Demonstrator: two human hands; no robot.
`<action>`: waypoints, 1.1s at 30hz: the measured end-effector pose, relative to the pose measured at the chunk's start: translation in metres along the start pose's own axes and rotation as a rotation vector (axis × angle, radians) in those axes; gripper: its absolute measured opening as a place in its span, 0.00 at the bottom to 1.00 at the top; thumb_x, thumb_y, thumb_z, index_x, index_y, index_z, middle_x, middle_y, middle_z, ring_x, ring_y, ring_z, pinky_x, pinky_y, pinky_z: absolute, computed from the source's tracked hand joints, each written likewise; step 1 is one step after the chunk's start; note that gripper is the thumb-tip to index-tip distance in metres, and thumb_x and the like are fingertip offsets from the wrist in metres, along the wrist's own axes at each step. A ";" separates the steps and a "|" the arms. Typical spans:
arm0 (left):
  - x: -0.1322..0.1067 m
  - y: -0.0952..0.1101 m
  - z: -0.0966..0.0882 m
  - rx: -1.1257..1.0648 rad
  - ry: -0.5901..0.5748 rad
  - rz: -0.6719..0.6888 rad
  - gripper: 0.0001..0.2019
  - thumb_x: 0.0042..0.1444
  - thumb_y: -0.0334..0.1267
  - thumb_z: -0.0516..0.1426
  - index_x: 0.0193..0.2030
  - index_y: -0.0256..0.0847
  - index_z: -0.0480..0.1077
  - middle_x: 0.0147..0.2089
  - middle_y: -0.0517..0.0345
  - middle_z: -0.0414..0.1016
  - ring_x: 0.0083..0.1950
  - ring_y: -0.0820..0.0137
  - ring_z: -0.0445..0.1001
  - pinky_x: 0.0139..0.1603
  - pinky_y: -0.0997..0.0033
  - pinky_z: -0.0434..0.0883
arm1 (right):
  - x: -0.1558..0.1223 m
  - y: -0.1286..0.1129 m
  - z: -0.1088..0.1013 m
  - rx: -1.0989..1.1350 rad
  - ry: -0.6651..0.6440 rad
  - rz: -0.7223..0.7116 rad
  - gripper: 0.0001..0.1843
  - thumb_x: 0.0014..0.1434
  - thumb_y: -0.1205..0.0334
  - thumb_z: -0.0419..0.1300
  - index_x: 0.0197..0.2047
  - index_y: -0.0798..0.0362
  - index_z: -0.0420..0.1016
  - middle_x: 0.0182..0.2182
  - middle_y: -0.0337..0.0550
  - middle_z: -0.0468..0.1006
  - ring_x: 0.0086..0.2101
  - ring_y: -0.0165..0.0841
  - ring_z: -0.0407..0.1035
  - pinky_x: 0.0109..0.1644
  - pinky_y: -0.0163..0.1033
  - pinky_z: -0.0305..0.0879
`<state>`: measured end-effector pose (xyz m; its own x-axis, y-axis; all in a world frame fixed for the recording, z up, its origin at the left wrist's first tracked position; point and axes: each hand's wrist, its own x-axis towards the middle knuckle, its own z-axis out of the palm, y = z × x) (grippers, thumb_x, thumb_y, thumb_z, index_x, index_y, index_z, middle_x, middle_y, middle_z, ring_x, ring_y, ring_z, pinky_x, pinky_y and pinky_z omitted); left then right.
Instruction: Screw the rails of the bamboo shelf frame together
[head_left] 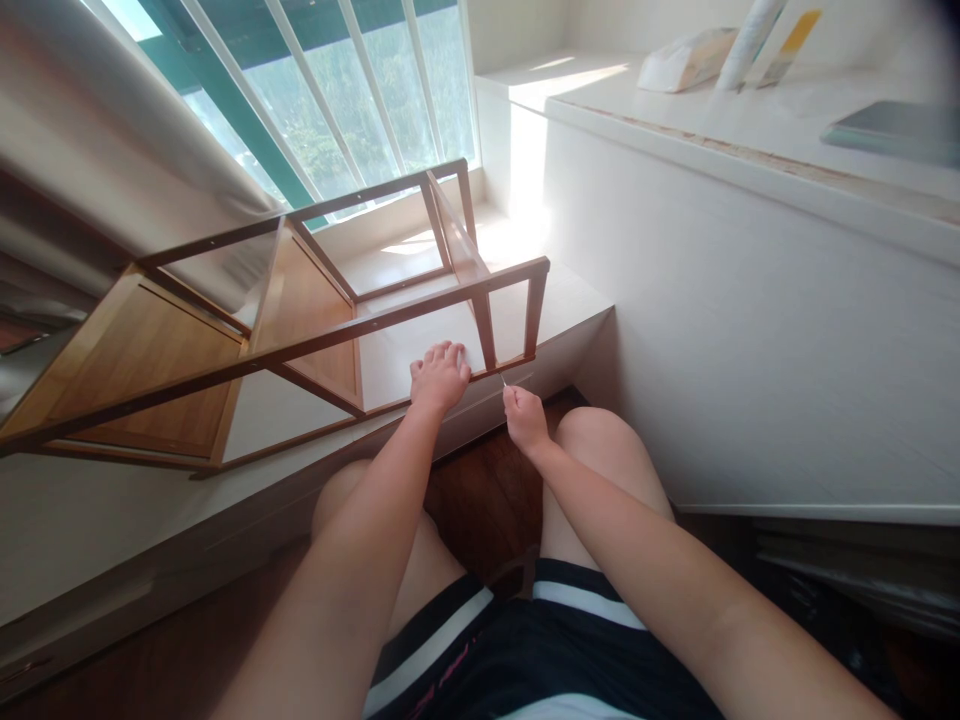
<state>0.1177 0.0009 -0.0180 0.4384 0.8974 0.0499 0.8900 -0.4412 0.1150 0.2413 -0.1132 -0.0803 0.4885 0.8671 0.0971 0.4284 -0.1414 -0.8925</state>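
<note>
The rack (375,322) lies on its side along the ledge (574,300), in front of the person and beyond both hands. It stretches from the far left to just past the right hand, its narrow end toward the white cabinet (735,330). Three boards (311,305) cross its frame; the rightmost meets the near lower rail (292,440) between the two hands. The left hand (441,378) lies palm down over that rail, left of this joint, its fingers bent over the wood; whether they clasp it I cannot tell. The right hand (527,418) is just below the rail, right of the joint, closed, thumb and forefinger pinching a thin tool (504,381). The tool's tip reaches the rail beside the joint; its seating is too small to tell.
</note>
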 end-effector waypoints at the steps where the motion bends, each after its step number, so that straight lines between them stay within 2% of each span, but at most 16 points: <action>1: 0.000 0.000 0.000 0.001 0.000 0.001 0.21 0.60 0.45 0.41 0.59 0.56 0.59 0.67 0.59 0.58 0.66 0.63 0.55 0.60 0.50 0.58 | 0.000 0.000 -0.001 -0.043 0.004 -0.003 0.23 0.65 0.53 0.43 0.20 0.50 0.59 0.17 0.38 0.64 0.21 0.30 0.55 0.28 0.36 0.45; 8: 0.000 -0.001 0.001 0.013 0.007 0.012 0.20 0.60 0.46 0.41 0.58 0.56 0.59 0.66 0.59 0.59 0.65 0.62 0.56 0.59 0.49 0.59 | 0.001 -0.001 -0.005 -0.348 -0.047 -0.034 0.23 0.67 0.55 0.42 0.27 0.52 0.70 0.22 0.42 0.72 0.24 0.31 0.61 0.30 0.37 0.43; 16: 0.001 -0.002 0.002 0.008 0.010 0.017 0.20 0.60 0.46 0.42 0.59 0.56 0.59 0.66 0.59 0.59 0.65 0.62 0.56 0.59 0.49 0.59 | 0.000 -0.011 -0.009 -0.613 -0.108 -0.052 0.25 0.69 0.54 0.39 0.34 0.54 0.73 0.29 0.46 0.77 0.28 0.32 0.67 0.31 0.37 0.44; 21: 0.000 0.000 0.000 0.019 -0.010 0.004 0.21 0.61 0.46 0.41 0.60 0.55 0.58 0.67 0.59 0.57 0.66 0.62 0.54 0.60 0.50 0.58 | 0.000 -0.015 -0.011 -0.676 -0.113 -0.036 0.24 0.69 0.54 0.39 0.36 0.54 0.73 0.30 0.47 0.78 0.29 0.34 0.69 0.32 0.36 0.46; 25: 0.001 0.000 -0.001 0.021 -0.018 -0.002 0.21 0.61 0.46 0.41 0.60 0.55 0.58 0.67 0.59 0.57 0.66 0.63 0.54 0.60 0.51 0.58 | 0.001 -0.012 -0.009 -0.630 -0.103 -0.034 0.24 0.68 0.54 0.39 0.34 0.54 0.73 0.29 0.48 0.77 0.29 0.33 0.68 0.31 0.36 0.46; 28: 0.001 0.000 0.000 0.014 -0.013 0.001 0.21 0.60 0.46 0.41 0.59 0.55 0.59 0.67 0.59 0.57 0.66 0.63 0.54 0.60 0.50 0.58 | 0.002 -0.007 -0.007 -0.508 -0.079 -0.027 0.23 0.67 0.54 0.40 0.31 0.54 0.71 0.27 0.46 0.75 0.27 0.33 0.65 0.30 0.37 0.45; 31: 0.001 0.000 -0.001 0.013 -0.011 0.000 0.21 0.60 0.46 0.41 0.59 0.56 0.59 0.67 0.59 0.58 0.66 0.63 0.54 0.60 0.50 0.58 | 0.003 -0.002 -0.004 -0.281 -0.042 -0.004 0.23 0.66 0.53 0.42 0.25 0.52 0.66 0.22 0.43 0.71 0.25 0.31 0.62 0.29 0.36 0.46; 33: 0.000 0.001 -0.001 0.017 -0.016 -0.005 0.21 0.61 0.46 0.41 0.60 0.56 0.59 0.67 0.59 0.57 0.66 0.63 0.54 0.61 0.51 0.58 | 0.003 -0.001 0.000 -0.049 -0.034 0.021 0.23 0.65 0.52 0.43 0.21 0.52 0.60 0.19 0.40 0.67 0.22 0.29 0.59 0.28 0.36 0.47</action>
<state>0.1184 0.0008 -0.0167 0.4361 0.8993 0.0330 0.8940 -0.4371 0.0985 0.2426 -0.1108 -0.0792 0.4722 0.8792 0.0632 0.4557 -0.1821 -0.8713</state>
